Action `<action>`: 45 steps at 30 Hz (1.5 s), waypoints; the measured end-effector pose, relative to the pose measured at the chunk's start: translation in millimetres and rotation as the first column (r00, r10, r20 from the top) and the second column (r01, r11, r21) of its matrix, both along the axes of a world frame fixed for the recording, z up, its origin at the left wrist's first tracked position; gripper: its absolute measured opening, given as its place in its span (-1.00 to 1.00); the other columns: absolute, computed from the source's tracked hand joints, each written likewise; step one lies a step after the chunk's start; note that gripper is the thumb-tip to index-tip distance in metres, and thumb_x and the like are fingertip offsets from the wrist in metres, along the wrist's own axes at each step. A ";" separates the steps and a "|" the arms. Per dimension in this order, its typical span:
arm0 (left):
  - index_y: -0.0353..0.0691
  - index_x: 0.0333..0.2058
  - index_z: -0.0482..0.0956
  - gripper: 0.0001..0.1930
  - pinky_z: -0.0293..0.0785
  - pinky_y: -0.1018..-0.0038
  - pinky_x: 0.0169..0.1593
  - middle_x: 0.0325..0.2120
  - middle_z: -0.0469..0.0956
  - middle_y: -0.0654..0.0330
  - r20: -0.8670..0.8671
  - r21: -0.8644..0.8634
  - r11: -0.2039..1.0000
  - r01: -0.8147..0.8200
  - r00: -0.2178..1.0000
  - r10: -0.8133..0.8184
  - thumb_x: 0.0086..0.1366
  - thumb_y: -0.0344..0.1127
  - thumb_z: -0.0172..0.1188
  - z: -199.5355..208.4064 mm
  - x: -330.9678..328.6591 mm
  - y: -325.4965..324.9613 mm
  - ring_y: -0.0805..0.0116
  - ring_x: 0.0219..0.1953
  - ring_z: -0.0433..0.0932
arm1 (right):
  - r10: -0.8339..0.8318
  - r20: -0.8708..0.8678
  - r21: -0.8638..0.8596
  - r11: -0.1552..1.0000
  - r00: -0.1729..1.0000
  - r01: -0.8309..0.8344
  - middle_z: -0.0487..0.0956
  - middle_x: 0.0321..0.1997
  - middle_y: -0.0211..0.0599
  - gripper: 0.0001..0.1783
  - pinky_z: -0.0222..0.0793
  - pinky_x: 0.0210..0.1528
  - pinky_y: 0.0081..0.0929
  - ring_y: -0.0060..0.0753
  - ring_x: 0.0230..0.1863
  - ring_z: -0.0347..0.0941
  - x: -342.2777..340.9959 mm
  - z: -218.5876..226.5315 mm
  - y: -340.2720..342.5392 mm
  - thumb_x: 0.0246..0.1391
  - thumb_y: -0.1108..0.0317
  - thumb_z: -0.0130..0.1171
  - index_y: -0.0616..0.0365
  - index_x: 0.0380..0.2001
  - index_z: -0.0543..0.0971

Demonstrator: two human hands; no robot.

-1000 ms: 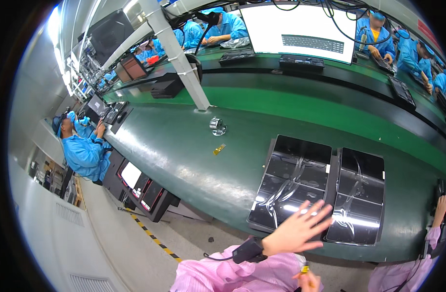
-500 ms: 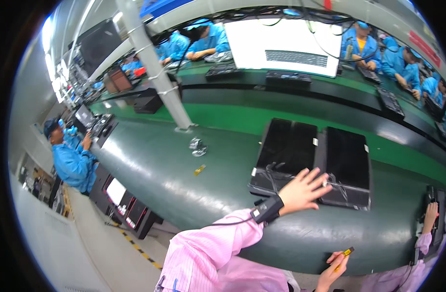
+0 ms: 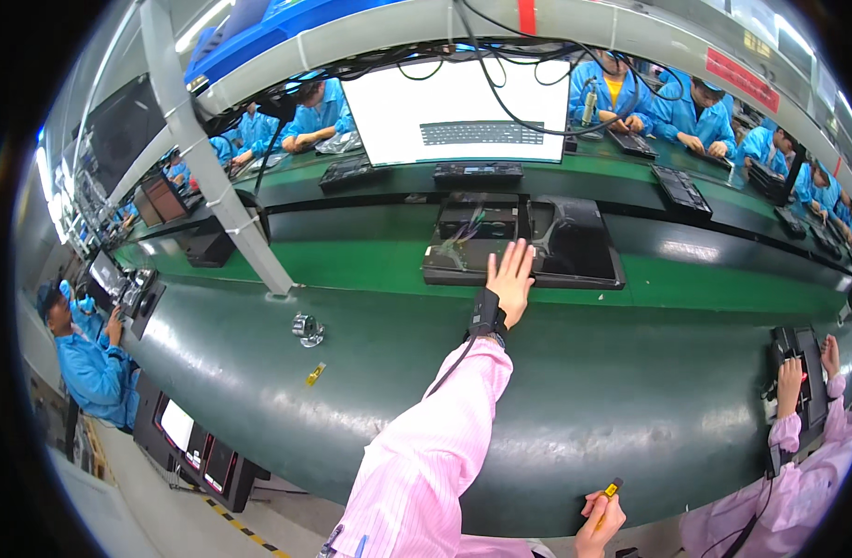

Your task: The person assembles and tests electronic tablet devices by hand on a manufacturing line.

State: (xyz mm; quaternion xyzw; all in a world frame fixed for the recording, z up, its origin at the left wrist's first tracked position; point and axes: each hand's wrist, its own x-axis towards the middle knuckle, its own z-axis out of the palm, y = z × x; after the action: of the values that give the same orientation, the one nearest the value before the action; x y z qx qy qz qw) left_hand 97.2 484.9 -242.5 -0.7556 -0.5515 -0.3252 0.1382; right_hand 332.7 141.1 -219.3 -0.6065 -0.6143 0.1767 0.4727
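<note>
Across the bench [image 3: 574, 391], two panels [image 3: 579, 244] lie side by side, left to right, beyond your nearer left hand [image 3: 511, 286], its fingers spread at their near edge, while your right hand [image 3: 600, 523] grips a yellow strip [image 3: 613, 490].

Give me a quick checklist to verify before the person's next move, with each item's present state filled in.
1. Left hand empty: ok, open with its fingers extended at the dark panels.
2. Left hand pressing firmly on the panels: cannot tell from this view.
3. Right hand free: not ok, it holds a small yellow-and-black item.
4. Panels side by side: ok.
5. Silver metal piece away from both hands: ok, it sits apart to the left.
6. Co-worker's hand away from the panels: ok, at a separate dark device.
</note>
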 end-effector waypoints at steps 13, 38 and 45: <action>-0.18 0.02 0.34 -0.49 0.11 0.20 0.16 0.04 0.32 0.12 -0.063 0.337 0.839 -0.428 0.878 0.474 -0.01 -0.44 0.10 33.9 -170.8 -136.7 0.20 0.12 0.26 | -0.001 -0.197 -0.116 0.993 0.980 -0.022 0.38 -0.64 -0.42 -0.73 0.15 -0.56 -0.65 -0.60 -0.62 0.24 4.2 -1.8 -1.6 0.28 0.31 -0.20 0.26 -0.32 0.44; -0.25 -0.05 0.41 -0.49 0.44 0.52 -0.40 -0.46 0.50 0.15 0.505 -0.069 0.948 -0.310 0.809 0.301 -0.01 -0.41 0.35 11.7 -306.3 -221.4 0.43 -0.52 0.49 | -0.050 -0.160 -0.034 0.998 0.986 0.045 0.23 -0.73 -0.50 -0.66 -0.06 -0.64 -0.71 -0.74 -0.71 0.09 9.7 -38.9 2.8 0.31 0.27 -0.29 0.27 -0.43 0.37; -0.24 -0.09 0.44 -0.55 0.44 0.44 -0.33 -0.42 0.48 0.08 0.489 -0.043 0.938 -0.343 0.812 0.319 0.01 -0.38 0.33 9.8 -298.4 -219.8 0.25 -0.44 0.51 | -0.066 -0.165 -0.202 0.979 0.984 0.032 0.43 -0.57 -0.39 -0.72 0.23 -0.48 -0.61 -0.55 -0.55 0.31 4.3 -14.1 -4.3 0.27 0.28 -0.17 0.28 -0.30 0.45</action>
State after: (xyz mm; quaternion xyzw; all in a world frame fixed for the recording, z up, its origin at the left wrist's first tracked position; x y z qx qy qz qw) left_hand -201.2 265.1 -232.7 -0.5375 -0.6835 -0.4895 0.0665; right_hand 337.1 136.8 -233.4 -0.6484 -0.5357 0.2765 0.4649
